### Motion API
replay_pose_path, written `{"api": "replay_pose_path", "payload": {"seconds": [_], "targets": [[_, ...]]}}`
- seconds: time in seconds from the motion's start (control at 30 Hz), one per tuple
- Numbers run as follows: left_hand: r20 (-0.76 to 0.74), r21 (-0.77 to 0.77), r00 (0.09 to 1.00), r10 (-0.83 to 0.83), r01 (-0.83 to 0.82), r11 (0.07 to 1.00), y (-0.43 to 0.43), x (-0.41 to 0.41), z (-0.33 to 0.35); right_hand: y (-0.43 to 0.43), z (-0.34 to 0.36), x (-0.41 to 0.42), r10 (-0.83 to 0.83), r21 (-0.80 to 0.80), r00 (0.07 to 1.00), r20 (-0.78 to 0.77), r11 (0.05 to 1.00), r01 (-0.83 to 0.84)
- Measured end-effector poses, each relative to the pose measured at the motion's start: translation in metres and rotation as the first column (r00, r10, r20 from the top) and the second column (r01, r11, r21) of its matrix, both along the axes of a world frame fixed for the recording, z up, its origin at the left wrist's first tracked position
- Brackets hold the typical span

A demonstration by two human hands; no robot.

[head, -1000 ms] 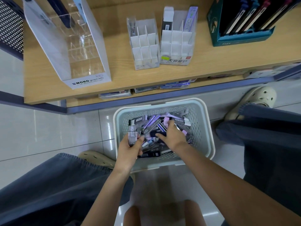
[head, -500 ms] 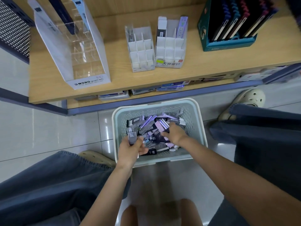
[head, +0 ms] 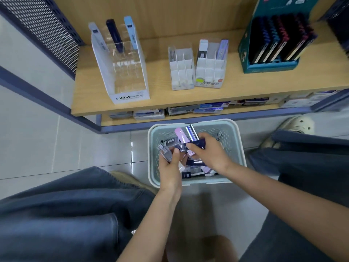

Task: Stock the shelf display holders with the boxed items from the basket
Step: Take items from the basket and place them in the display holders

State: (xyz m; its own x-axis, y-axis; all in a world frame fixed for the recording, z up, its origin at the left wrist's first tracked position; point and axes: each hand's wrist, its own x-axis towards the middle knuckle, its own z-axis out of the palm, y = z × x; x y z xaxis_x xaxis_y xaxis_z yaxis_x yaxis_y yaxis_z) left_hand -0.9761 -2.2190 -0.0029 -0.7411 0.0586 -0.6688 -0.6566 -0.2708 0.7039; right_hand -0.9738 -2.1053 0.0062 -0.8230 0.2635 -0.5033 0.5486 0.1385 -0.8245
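Above the basket [head: 238,148], our right hand [head: 211,155] has lifted from the pile [head: 194,163], fingers [head: 195,149] pinching several boxes [head: 181,134]; our left hand [head: 170,169] grips a clear box [head: 165,153]. Holders [head: 182,72] likely next.

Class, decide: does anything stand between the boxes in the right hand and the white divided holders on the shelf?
Nothing visible does. The right hand holds the boxes above the basket; only open air and bare shelf lie before the white holders.
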Motion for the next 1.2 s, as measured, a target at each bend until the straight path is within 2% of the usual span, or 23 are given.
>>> {"api": "replay_pose_path", "payload": {"seconds": [0.1,0.2,0.37,0.47,0.6,0.77,0.97,1.2], "targets": [[-0.006,0.101,1.0,0.008,-0.008,0.995,0.0,-0.003,0.014,-0.006,0.011,0.003,-0.049,-0.094,0.999,0.003,0.994,0.049],[-0.025,0.116,1.0,0.015,-0.012,0.993,-0.001,-0.006,0.029,-0.013,0.021,0.006,0.02,-0.16,1.0,0.001,0.987,-0.02],[-0.026,0.055,0.999,0.04,-0.038,0.998,-0.003,-0.013,0.049,-0.018,0.031,0.01,0.217,-0.004,0.973,-0.078,0.976,-0.218],[-0.029,0.038,0.999,0.016,-0.015,0.999,-0.006,-0.019,0.055,-0.019,0.041,0.01,0.279,0.064,0.955,-0.103,0.96,-0.274],[-0.082,0.052,0.995,0.057,-0.052,0.997,-0.014,-0.034,0.071,-0.019,0.057,0.006,0.282,0.123,0.94,-0.191,0.957,-0.262],[-0.183,0.042,0.974,0.133,-0.128,0.991,-0.037,-0.063,0.103,-0.016,0.076,-0.009,0.218,0.055,0.937,-0.272,0.976,-0.211],[-0.398,-0.105,0.915,0.063,-0.114,0.988,-0.079,-0.115,0.137,-0.008,0.1,-0.066,0.128,0.07,0.919,-0.374,0.992,-0.11],[-0.46,-0.191,0.888,-0.012,-0.086,0.978,-0.116,-0.16,0.143,-0.034,0.114,-0.17,0.104,0.192,0.884,-0.455,0.981,-0.017]]}}
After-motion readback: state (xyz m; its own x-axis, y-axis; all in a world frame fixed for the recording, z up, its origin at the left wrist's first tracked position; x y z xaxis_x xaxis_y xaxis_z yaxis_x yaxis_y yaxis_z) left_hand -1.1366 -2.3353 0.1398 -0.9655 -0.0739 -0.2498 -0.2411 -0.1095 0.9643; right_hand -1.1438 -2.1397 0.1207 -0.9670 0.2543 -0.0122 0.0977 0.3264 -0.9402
